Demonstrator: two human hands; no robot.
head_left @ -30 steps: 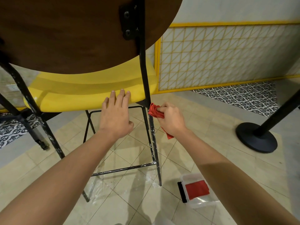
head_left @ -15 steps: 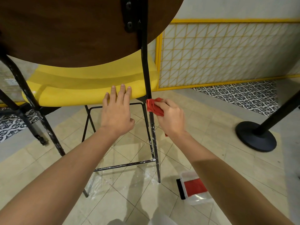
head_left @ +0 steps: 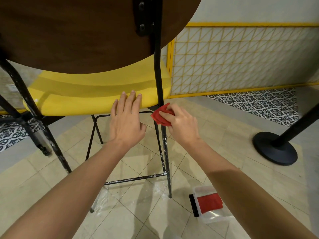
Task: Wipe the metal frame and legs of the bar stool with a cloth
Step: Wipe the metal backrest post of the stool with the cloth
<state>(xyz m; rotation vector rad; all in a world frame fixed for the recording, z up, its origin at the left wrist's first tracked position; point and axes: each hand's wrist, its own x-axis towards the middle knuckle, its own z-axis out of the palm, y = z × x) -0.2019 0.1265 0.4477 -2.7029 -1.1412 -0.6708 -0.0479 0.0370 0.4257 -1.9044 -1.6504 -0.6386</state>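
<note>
The bar stool stood on pale floor tiles, its yellow seat [head_left: 86, 99] under a dark brown wooden backrest [head_left: 77, 31] that filled the top of the view; the left hand [head_left: 126, 121] lay flat on the seat's near edge, fingers straight and close together, gripping nothing; the right hand [head_left: 181, 125] pinched a folded red cloth [head_left: 161, 116] between thumb and fingers and pressed it against the black metal upright [head_left: 159, 75], just below the seat's right corner, where the tube ran down from the backrest bracket and became a leg [head_left: 166, 161]; that leg showed white scuffs and specks along its lower length, as did the footrest bar [head_left: 136, 178] that met it near the floor; another scuffed black leg [head_left: 57, 149] slanted down on the left; on the floor to the right of the wiped leg, partly behind the right forearm, sat a clear plastic container [head_left: 215, 217] with a second red cloth [head_left: 209, 202] inside and a black strip along its left side; further right stood the round black base [head_left: 274, 150] of a post; a yellow-framed lattice panel [head_left: 241, 57] lined the wall behind.
</note>
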